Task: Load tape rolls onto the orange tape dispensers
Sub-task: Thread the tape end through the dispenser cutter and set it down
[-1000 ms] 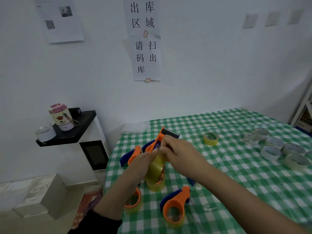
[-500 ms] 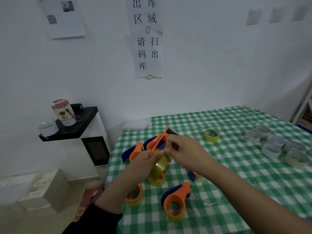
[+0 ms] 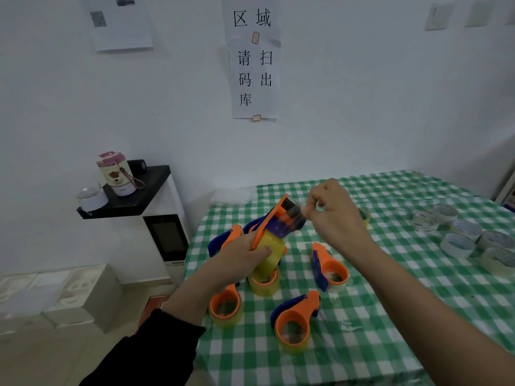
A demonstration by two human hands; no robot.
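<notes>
1. A black shelf (image 3: 145, 190) is noted at far left, bearing a pink-lidded jar (image 3: 115, 174).
2. The left hand (image 3: 237, 263) is curled round the yellow tape roll (image 3: 271, 252) seated in the raised orange dispenser (image 3: 267, 227), held above the green checked table (image 3: 348, 358).
3. Loaded dispensers (image 3: 292, 321) are seen lying on the table beneath it.
4. The right hand (image 3: 334, 218) is pinching the tape end (image 3: 299, 215) at the dispenser's head; that detail is blurred.
5. Loose clear rolls (image 3: 459, 243) are grouped at far right, well apart from both hands.
</notes>
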